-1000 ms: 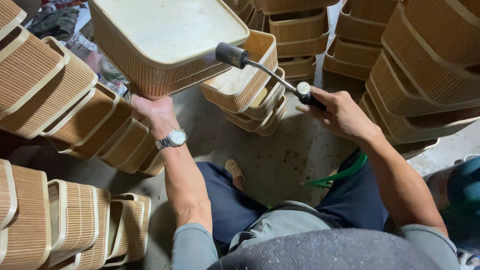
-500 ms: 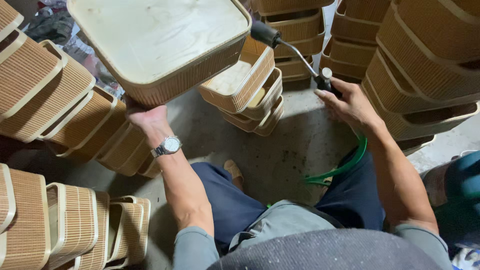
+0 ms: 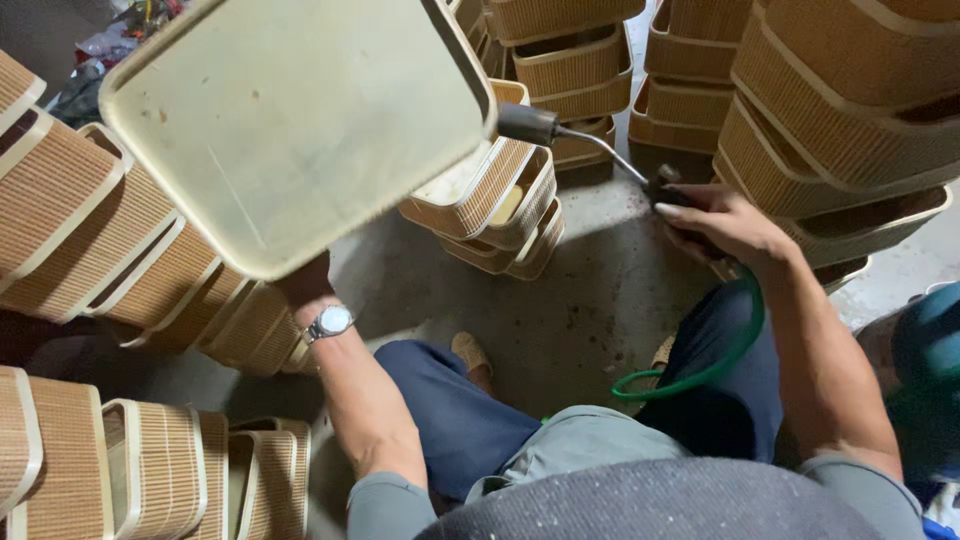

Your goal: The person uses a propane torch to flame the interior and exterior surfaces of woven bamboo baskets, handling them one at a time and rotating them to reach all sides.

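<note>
head-worn view, looking steeply down, close on lap

My left hand (image 3: 305, 285) is raised in front of me, mostly hidden, forearm angled upward. My right hand (image 3: 722, 222) reaches forward, arm nearly straight, fingers (image 3: 690, 210) curled closed in a grip.

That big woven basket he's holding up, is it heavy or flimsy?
Probably light: the left hand alone holds the basket raised and tilted. It looks fairly stiff, since its flat base shows no sag. Likely tough too, as similar baskets sit stacked in piles without crushing.
</note>
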